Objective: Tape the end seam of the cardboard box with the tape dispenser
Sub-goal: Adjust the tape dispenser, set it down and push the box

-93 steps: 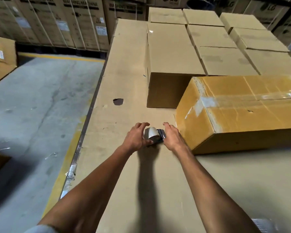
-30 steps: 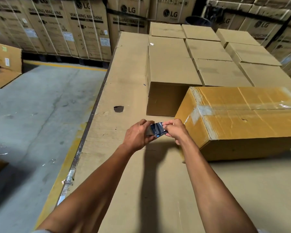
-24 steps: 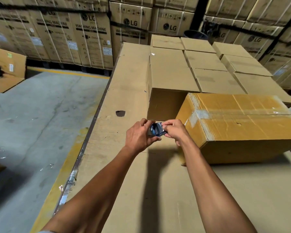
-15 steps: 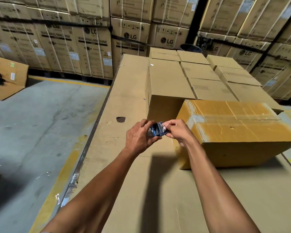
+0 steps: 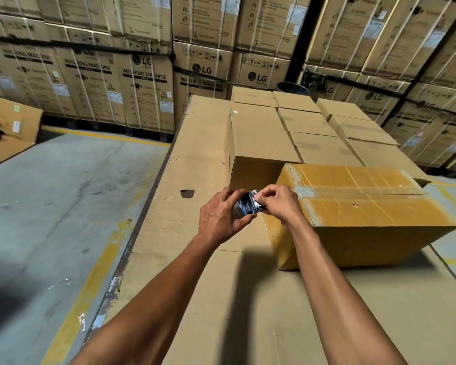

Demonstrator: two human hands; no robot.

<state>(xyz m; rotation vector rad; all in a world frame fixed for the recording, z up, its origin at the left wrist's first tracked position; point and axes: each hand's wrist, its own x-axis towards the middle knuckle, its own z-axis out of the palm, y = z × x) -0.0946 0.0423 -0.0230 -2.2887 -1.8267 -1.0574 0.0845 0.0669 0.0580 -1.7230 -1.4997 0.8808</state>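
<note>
A yellowish cardboard box lies on its side on the cardboard-covered work surface, with clear tape along its top and near end. Just left of its near end I hold a small tape dispenser, shiny with a blue tint. My left hand wraps around the dispenser from the left. My right hand pinches at its top right edge, fingertips together; whether it holds the tape end is too small to tell. Most of the dispenser is hidden by my fingers.
Several plain cartons stand in rows behind the box; the nearest one touches its far side. A hole marks the surface to the left. The surface's metal edge drops to a concrete floor. Stacked washing-machine cartons line the back.
The view has tilted up, showing more of the stacked cartons. Both hands lifted the dispenser off the surface and now hold it at the box's near end, the right fingers working at it.
</note>
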